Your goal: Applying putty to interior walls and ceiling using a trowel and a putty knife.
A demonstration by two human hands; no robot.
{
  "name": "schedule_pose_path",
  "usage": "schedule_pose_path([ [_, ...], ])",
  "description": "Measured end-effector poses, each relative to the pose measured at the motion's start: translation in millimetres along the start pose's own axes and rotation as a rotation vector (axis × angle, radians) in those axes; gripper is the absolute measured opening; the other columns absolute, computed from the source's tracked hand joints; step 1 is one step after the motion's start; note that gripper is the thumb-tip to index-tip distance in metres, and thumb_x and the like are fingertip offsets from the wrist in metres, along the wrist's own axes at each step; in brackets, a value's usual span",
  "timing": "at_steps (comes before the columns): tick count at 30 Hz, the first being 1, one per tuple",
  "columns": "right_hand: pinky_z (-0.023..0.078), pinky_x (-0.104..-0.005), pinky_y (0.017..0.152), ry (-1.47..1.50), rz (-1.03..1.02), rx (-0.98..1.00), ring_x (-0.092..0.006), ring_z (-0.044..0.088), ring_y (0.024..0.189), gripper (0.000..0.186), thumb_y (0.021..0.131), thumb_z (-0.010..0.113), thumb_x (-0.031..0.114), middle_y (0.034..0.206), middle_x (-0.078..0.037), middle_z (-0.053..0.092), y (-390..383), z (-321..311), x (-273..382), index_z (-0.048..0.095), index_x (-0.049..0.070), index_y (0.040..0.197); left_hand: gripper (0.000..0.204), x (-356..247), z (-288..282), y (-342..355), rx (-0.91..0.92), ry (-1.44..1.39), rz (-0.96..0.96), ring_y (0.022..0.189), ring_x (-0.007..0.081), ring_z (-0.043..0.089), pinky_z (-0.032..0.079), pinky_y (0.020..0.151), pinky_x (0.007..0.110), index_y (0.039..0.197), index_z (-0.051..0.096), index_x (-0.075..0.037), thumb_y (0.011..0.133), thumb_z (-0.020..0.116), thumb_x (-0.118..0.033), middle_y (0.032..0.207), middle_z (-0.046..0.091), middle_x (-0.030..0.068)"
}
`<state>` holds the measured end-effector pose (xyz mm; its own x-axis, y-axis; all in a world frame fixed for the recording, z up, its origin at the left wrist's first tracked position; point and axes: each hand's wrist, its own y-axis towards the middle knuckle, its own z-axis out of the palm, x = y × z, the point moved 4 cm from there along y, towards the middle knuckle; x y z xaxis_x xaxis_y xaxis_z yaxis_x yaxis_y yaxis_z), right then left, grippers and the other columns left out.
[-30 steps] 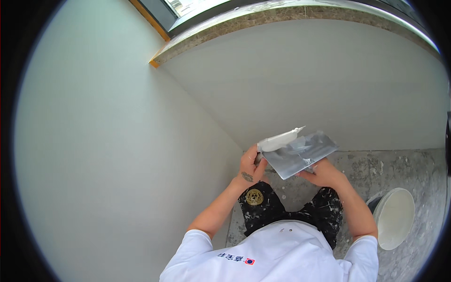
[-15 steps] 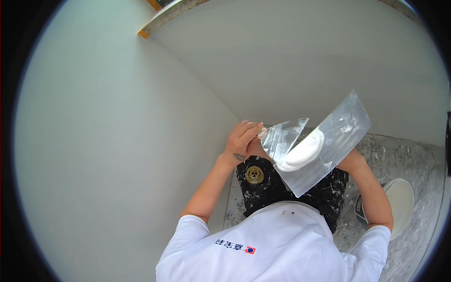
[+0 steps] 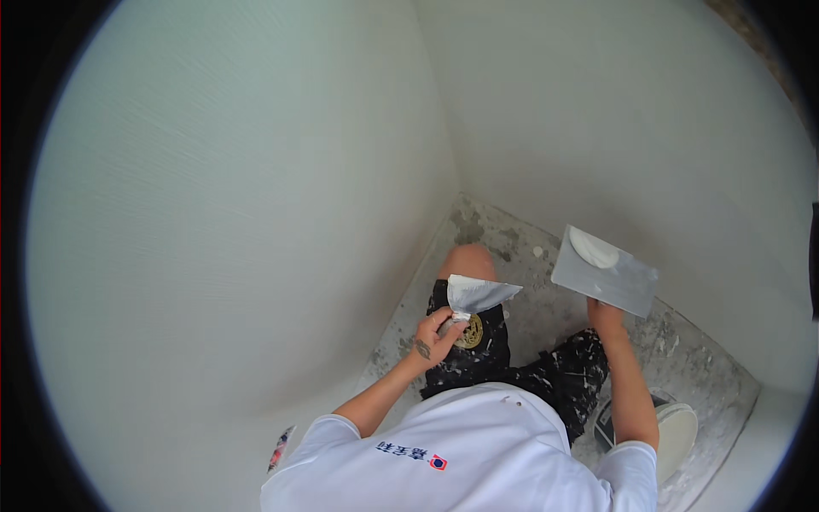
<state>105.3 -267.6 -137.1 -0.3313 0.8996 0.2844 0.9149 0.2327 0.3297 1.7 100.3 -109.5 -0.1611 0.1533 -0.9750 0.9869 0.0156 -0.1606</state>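
Note:
My left hand (image 3: 438, 336) is closed round the handle of a putty knife (image 3: 479, 294), held over my left thigh. Its broad metal blade fans out away from me, with white putty along its far edge. Off to the right, my right hand (image 3: 605, 317) grips a flat rectangular plastering trowel (image 3: 611, 280) from beneath. The plate hides the handle and most of my fingers. A rounded mound of white putty (image 3: 594, 247) lies on the plate's far left part. The two tools are apart.
Smooth pale walls (image 3: 281, 188) rise at left and ahead, meeting in a corner. The grey floor (image 3: 546, 294) is spotted with white splashes. A bucket of white material (image 3: 676, 437) stands by my right elbow. A small colourful object (image 3: 280, 450) is beside my left sleeve.
The putty knife and trowel, which overlapped before, have moved apart. The trowel has shifted right and lower. My view has swung toward the left wall, and my legs are spread wider.

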Motion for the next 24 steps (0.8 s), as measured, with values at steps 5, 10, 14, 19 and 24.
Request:
schedule_pose_path([
  [5, 0.043, -0.0513, 0.091, 0.211, -0.021, 0.048, -0.0429, 0.058, 0.103, 0.027, 0.084, 0.068, 0.018, 0.109, -0.019, 0.064, 42, 117, 32, 0.066, 0.006, 0.109, 0.011, 13, 2, 8, -0.007, 0.069, -0.008, 0.066, 0.0101, 0.06, 0.046, 0.059, 0.025, 0.093, 0.063, 0.0, 0.089, 0.065, -0.01, 0.077, 0.063, 0.0068],
  [10, 0.044, -0.0499, 0.092, 0.22, 0.007, 0.113, -0.0427, 0.058, 0.104, 0.029, 0.087, 0.066, 0.022, 0.11, -0.02, 0.065, 54, 245, 34, 0.066, 0.006, 0.112, 0.013, 18, 13, 13, 0.036, 0.068, -0.054, 0.068, 0.0193, 0.061, 0.047, 0.063, 0.03, 0.094, 0.063, 0.0, 0.086, 0.067, -0.009, 0.079, 0.063, 0.0119],
  [14, 0.043, -0.0488, 0.094, 0.317, 0.096, 0.159, -0.0421, 0.058, 0.107, 0.033, 0.091, 0.062, 0.029, 0.112, -0.02, 0.065, 75, 313, 43, 0.065, 0.006, 0.115, 0.014, 31, 16, 10, 0.021, 0.091, -0.035, 0.065, 0.0249, 0.061, 0.047, 0.061, 0.031, 0.091, 0.061, -0.001, 0.085, 0.068, -0.011, 0.077, 0.061, 0.0137],
  [19, 0.041, -0.0497, 0.097, 0.21, 0.172, 0.272, -0.0433, 0.056, 0.111, 0.041, 0.093, 0.058, 0.035, 0.118, -0.021, 0.062, 100, 389, 35, 0.061, 0.006, 0.122, 0.014, 37, 16, 2, 0.011, 0.0, -0.141, 0.063, 0.022, 0.062, 0.047, 0.058, 0.029, 0.095, 0.065, -0.003, 0.085, 0.068, -0.012, 0.078, 0.064, 0.0125],
  [24, 0.038, -0.0507, 0.101, 0.163, 0.208, 0.395, -0.0446, 0.053, 0.114, 0.049, 0.092, 0.059, 0.037, 0.124, -0.022, 0.059, 111, 435, 35, 0.056, 0.006, 0.13, 0.016, 38, 12, -5, -0.015, 0.013, -0.117, 0.064, 0.0241, 0.065, 0.049, 0.059, 0.03, 0.098, 0.066, -0.002, 0.085, 0.068, -0.011, 0.08, 0.066, 0.0127],
])
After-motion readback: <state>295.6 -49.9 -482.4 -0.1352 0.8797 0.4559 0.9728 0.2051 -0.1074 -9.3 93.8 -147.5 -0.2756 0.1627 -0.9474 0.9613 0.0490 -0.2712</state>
